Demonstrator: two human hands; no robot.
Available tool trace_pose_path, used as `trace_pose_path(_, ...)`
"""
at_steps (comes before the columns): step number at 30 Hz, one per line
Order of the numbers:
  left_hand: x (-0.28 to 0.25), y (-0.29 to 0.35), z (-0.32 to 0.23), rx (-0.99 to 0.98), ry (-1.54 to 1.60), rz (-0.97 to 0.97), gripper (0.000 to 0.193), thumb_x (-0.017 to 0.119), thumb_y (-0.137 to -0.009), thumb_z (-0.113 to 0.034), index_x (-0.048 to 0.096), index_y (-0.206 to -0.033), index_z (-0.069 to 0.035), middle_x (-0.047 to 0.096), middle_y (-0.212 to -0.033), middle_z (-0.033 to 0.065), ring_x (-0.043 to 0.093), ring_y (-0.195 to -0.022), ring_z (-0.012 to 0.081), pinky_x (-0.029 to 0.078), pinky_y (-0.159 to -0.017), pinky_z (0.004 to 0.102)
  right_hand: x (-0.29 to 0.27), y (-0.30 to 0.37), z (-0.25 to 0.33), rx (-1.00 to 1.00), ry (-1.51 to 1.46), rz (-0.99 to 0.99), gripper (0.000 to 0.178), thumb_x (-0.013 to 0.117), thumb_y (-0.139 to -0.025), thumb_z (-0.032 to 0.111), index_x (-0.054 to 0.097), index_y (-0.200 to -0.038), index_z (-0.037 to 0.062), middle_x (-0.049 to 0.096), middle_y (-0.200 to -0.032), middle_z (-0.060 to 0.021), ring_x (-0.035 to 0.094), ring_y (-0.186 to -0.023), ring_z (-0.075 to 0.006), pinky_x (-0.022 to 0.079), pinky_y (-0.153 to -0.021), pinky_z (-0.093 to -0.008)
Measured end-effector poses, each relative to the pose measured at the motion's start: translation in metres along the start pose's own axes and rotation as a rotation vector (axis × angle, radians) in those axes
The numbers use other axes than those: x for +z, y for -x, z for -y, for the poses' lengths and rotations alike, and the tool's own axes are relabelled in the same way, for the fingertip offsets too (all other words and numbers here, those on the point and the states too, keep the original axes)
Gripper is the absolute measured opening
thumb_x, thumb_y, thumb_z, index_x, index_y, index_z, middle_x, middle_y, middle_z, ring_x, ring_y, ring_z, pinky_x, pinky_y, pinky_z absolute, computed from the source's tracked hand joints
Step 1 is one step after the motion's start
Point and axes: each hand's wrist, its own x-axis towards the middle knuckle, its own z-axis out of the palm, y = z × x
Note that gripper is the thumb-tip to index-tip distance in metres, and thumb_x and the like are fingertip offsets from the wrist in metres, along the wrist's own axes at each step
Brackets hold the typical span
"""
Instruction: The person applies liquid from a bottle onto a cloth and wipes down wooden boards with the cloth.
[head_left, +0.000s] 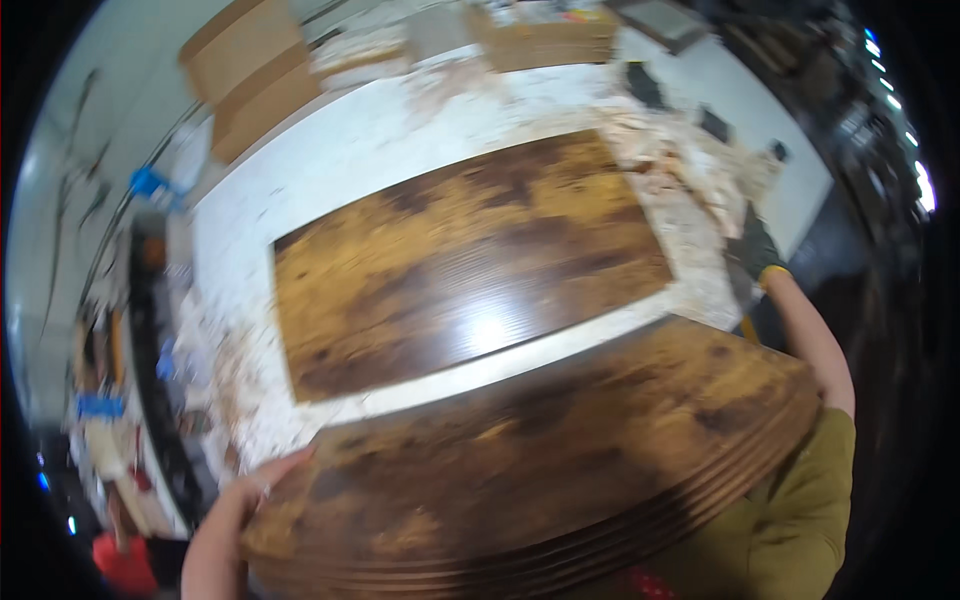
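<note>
A stack of several brown wood-grain boards [520, 440] fills the space close to my body, its layered edges towards me. My left hand [283, 468] rests at the stack's far left corner; its fingers are blurred and partly hidden. My right hand [752, 248], in a dark glove with a yellow cuff, is by the table's right edge, beyond the stack's right end. Motion blurs its fingers, so any hold is unclear. Past the stack, a single board [470, 260] with the same wood grain lies flat on the white table, a bright light reflected on it.
Crumpled pale wrapping or cloth [655, 150] lies right of the single board on the white table [235, 225]. Small dark items [714, 123] sit near the right edge. At the back are an opened cardboard box [255, 90] and another carton [550, 45]. A person in red [125, 565] is at lower left.
</note>
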Motion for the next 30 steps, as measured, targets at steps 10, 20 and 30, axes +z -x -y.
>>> trace_pose_path(10, 0.096, 0.078, -0.196, 1.199, -0.825, -0.375, 0.065, 0.068, -0.083, -0.034, 0.039, -0.138, -0.011, 0.056, -0.120, 0.0184, 0.064, -0.092, 0.0282, 0.052, -0.079, 0.0357, -0.160, -0.012, 0.164, -0.540, -0.521, 0.055, 0.018, 0.052, -0.090, 0.017, 0.058, -0.090, 0.0001, 0.055, -0.081, -0.0049, 0.054, -0.072, -0.0128, 0.046, -0.063, -0.0291)
trace_pose_path(20, 0.157, 0.043, -0.207, 1.431, -1.233, -0.035, 0.052, 0.060, -0.088, -0.033, 0.046, -0.131, -0.007, 0.056, -0.121, 0.0184, 0.058, -0.105, 0.0330, 0.047, -0.091, 0.0393, 0.009, -0.045, -0.002, -0.178, 0.157, 0.161, 0.068, 0.052, -0.082, 0.020, 0.023, -0.141, 0.0008, 0.057, -0.115, -0.0303, 0.057, -0.104, -0.0455, 0.044, -0.093, -0.0448)
trace_pose_path(30, 0.173, 0.059, -0.223, 1.502, -0.940, -0.152, 0.048, 0.059, -0.089, -0.027, 0.045, -0.130, -0.008, 0.056, -0.118, 0.0182, 0.058, -0.104, 0.0329, 0.047, -0.089, 0.0391, -0.148, -0.054, 0.201, -0.386, -0.641, 0.362, 0.029, 0.055, -0.084, 0.029, 0.058, -0.073, 0.0015, 0.062, -0.068, -0.0168, 0.059, -0.061, -0.0338, 0.046, -0.062, -0.0394)
